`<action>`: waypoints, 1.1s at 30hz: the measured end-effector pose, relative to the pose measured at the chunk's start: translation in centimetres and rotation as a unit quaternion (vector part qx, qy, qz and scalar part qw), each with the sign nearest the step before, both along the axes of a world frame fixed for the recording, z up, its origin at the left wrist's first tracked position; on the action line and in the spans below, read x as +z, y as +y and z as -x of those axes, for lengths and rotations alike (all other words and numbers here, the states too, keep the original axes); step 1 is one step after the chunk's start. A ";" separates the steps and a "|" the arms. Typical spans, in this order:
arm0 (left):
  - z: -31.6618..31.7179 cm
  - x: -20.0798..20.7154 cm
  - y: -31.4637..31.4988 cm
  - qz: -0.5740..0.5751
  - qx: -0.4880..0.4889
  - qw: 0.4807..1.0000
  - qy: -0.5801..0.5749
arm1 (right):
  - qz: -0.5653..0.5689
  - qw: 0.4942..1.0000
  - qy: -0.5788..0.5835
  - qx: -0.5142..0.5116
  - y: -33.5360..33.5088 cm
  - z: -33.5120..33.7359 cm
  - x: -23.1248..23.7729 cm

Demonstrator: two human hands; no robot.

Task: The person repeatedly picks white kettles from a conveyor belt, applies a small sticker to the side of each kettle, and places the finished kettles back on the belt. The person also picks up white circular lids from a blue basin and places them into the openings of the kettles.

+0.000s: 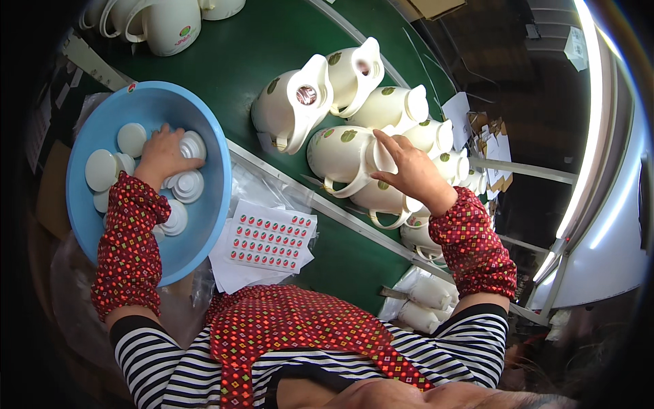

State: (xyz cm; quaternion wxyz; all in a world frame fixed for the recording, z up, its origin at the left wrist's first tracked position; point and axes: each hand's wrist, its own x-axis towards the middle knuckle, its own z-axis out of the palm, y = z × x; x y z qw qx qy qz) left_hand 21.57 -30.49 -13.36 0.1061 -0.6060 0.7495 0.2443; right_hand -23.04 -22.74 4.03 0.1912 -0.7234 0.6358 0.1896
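My left hand (165,155) is inside a light blue plastic basin (219,146), its thumb stretched out and its fingers apart among white round stoppers. One ridged stopper (193,144) is beside its fingers, another (187,185) just below the thumb. My right hand (413,170) spans the mouth of a cream vacuum jug (335,153) with leaf-like green marks, thumb and forefinger on opposite sides of the neck. Its other fingers are partly hidden. Two more jugs (285,102) stand behind with uncovered mouths, one showing a shiny inside.
Several cream jugs (385,108) crowd around my right hand on the green table (228,58). More jugs (167,27) stand at the far left. A sheet of red and green stickers (270,238) lies before me. A metal rail (272,174) crosses the table. Torn cardboard (503,160) is at the right.
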 end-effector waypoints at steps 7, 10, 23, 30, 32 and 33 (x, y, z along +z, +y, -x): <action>-0.6 -0.3 -0.6 0.021 -0.051 0.998 0.029 | 0.094 0.962 -0.017 0.256 -0.3 1.7 -1.0; -0.9 -0.3 -1.3 0.008 -0.006 0.998 0.062 | 0.075 0.967 -0.013 0.244 -0.6 1.3 -0.6; 0.3 7.9 0.7 0.118 0.158 0.916 0.349 | 0.024 0.995 0.098 -0.007 -0.4 -0.8 -0.4; 10.8 12.6 8.3 -0.116 -0.007 0.863 0.492 | 0.036 0.997 0.064 -0.016 1.4 0.4 -1.4; 14.0 10.0 10.7 -0.057 -0.073 0.870 0.485 | 0.018 0.987 0.130 -0.095 0.1 -1.5 -0.7; 15.5 8.9 11.6 -0.052 -0.085 0.868 0.486 | 0.009 0.978 0.162 -0.134 -0.4 -2.0 -0.6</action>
